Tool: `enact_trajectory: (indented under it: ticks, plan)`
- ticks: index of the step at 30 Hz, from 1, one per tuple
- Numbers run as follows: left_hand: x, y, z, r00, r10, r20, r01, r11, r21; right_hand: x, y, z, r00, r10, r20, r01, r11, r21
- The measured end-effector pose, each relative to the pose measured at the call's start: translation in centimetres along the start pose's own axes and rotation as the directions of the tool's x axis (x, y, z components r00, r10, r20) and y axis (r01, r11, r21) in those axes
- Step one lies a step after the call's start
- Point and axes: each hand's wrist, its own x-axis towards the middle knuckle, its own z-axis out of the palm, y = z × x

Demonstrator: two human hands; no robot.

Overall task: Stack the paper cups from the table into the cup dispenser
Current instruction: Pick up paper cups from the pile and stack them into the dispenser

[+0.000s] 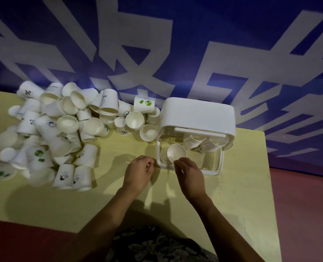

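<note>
Paper cups [62, 127] are shown heaped on the left half of the yellow bench [232, 195], most lying on their sides or inverted, with mouths turned many ways; some are plain, some printed. The heap runs rightward along the back edge as far as the cup dispenser [198, 114], the nearest loose cups lying just beside its left wall. Near the middle of the bench the left hand [140, 171] is seen with its fingers loosely curled; nothing is visibly held in it, though the palm is hidden. This hand lies between the heap and the dispenser and is judged the nearer one for the next pick, the closest cups lying to its left and beyond it.

To its right, the right hand [189, 174] is placed at the dispenser's open front, the fingers [178, 163] pinching the near rim of a single cup [176, 152]. That cup is tilted, its mouth turned up toward the camera and its long axis pointing away and downward into the left bay of the clear drawer [211, 163], where a second cup appears to sit behind it. Stacks of nested cups [204, 143] are seen leaning in the right part of the dispenser, under its white lid. The move in hand is judged to be seating the pinched cup into the left stack; the axes must be aligned for nesting.
</note>
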Motion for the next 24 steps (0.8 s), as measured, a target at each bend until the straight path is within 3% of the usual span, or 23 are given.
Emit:
enact_trajectory:
  ticks: [4, 7, 11, 17, 24]
  plan:
    - [0.1, -1.2, -1.6, 0.999, -0.022, -0.024, 0.022, 1.000, 0.009, 0.8, -0.1, 1.9, 0.990, 0.076, 0.122, -0.068, 0.995, -0.067]
    - [0.8, -2.2, -3.0, 0.999, -0.018, -0.043, 0.019, 1.000, 0.015, 1.2, -1.2, 2.2, 0.987, 0.123, 0.099, -0.113, 0.988, -0.101]
    - [2.8, -3.7, -4.4, 0.999, -0.012, -0.051, 0.014, 0.998, 0.056, 1.9, -3.5, 2.6, 0.992, 0.109, 0.056, -0.104, 0.992, -0.076]
    - [7.4, -4.9, -6.0, 0.998, 0.051, -0.023, -0.045, 0.980, 0.195, 5.4, -7.7, 5.7, 0.985, 0.067, 0.159, -0.070, 0.997, 0.014]
    - [11.3, -6.6, -6.2, 0.990, 0.116, 0.082, -0.131, 0.968, 0.214, 9.7, -9.9, 9.8, 0.936, 0.281, 0.212, -0.309, 0.945, 0.110]
